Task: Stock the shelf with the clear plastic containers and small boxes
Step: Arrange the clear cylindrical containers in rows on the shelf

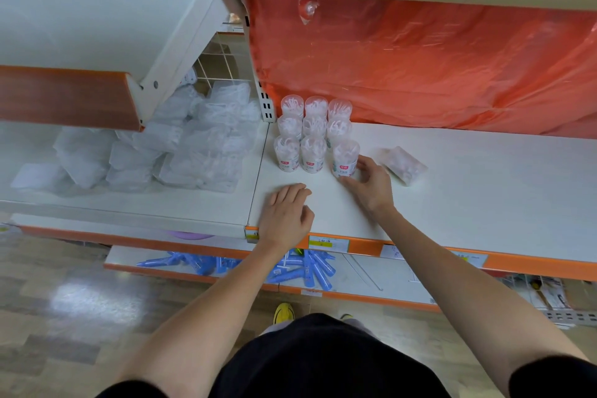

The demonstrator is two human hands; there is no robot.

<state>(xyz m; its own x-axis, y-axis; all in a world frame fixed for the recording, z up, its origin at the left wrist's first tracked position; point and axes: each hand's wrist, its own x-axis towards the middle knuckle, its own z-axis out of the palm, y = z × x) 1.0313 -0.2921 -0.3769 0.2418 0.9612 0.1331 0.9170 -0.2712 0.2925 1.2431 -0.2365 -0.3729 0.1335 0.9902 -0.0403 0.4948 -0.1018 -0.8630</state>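
Fingers [290,194] of the left hand [286,215] lie loosely bent on the front of the white shelf [468,203], holding nothing. Just beyond, at mid-frame, the right hand [371,184] curls thumb and fingers round the foot of a clear container [345,157]. It is the front-right tub of a three-by-three block of containers [311,129] standing upright. A clear packet [403,165] lies tipped beside that hand. Flat clear boxes [181,145] heap at centre left, and an orange plastic sheet [420,68] hangs behind.

white shelf [468,200] holds nine upright clear tubs [313,139], a toppled tub [403,165], perhaps flat boxes [193,152] heaped left.
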